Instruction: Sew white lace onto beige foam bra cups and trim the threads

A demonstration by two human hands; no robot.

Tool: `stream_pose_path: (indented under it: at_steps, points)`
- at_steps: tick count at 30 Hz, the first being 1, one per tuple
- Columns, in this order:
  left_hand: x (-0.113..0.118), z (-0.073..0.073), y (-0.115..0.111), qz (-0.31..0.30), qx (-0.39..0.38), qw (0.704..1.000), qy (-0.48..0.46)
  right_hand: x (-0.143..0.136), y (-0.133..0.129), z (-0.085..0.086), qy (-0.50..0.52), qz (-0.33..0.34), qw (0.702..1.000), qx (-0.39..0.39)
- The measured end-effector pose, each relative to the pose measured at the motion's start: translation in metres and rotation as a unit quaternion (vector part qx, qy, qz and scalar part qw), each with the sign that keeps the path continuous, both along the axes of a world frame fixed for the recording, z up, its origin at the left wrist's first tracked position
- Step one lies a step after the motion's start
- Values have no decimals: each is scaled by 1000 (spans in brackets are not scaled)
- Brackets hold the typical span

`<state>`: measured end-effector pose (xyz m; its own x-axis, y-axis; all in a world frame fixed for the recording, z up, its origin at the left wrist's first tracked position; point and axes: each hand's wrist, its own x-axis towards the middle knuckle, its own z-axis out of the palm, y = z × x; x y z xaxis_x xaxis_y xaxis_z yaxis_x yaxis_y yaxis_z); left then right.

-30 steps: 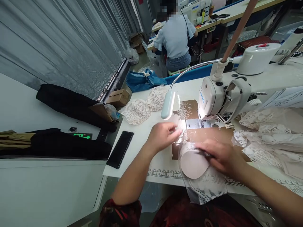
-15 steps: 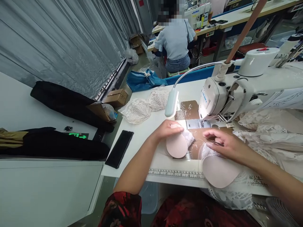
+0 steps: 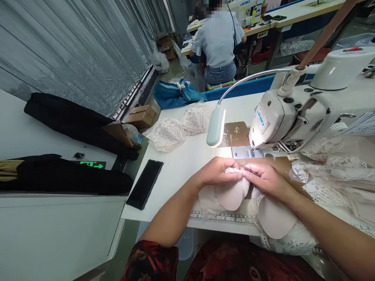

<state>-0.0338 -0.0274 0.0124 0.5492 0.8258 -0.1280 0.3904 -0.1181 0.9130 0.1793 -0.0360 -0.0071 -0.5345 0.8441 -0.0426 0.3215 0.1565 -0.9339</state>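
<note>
Pinched in my left hand point(image 3: 221, 171) is the lace edge of a bra point(image 3: 233, 195), its smooth pale pink cup facing me. My right hand point(image 3: 265, 179) is closed around slim metal thread snips point(image 3: 249, 169), whose pointed tips meet the lace beside my left fingertips. The fingers of both hands almost touch there. Below my right wrist the second cup point(image 3: 277, 218) lies at the table's front edge, its white lace hanging over. Behind my hands stands the sewing machine point(image 3: 272, 117), with its needle plate point(image 3: 243, 152) just beyond my fingers.
A lamp head point(image 3: 216, 127) on a bent metal neck hangs over the table. Lace cups point(image 3: 168, 134) lie at the back left, a black phone point(image 3: 145, 184) at the left edge. Lace pieces point(image 3: 336, 168) are heaped right. Another person point(image 3: 218, 43) sits ahead.
My hands have come together at the lace edge of the left cup. My right hand has moved left with the snips, and my left hand slightly right and nearer. The view has shifted slightly.
</note>
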Motion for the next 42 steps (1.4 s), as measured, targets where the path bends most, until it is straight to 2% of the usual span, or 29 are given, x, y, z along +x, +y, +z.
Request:
stream_pose_path:
  at_steps: [5, 12, 17, 23, 30, 33, 36, 39, 42]
  points:
    - [3, -3, 0, 5, -97, 993, -70, 14, 6, 1, -9, -55, 998, 18]
    - [3, -7, 1, 28, -159, 980, -119, 32, 18, 9, -38, 38, 997, 48]
    - [4, -12, 1, 43, -199, 971, -126, 28, 14, 13, -81, 40, 995, 34]
    - [7, -10, -1, 42, -224, 966, -122, 20, 8, 12, -66, 34, 996, 40]
    - [7, -10, -1, 44, -207, 971, -110, 17, 6, 6, -30, -32, 999, 12]
    - [9, -13, -1, 31, -198, 973, -114, 12, 6, 0, 43, -60, 996, -49]
    - [4, -8, 1, -21, -171, 980, -102, 8, 6, 1, 40, -24, 992, -117]
    - [-12, 4, 4, -97, -133, 986, -2, 12, 8, 8, -65, -8, 996, -61]
    - [-32, 14, 6, -83, -97, 989, 73, 19, 11, 13, -105, 55, 991, -59]
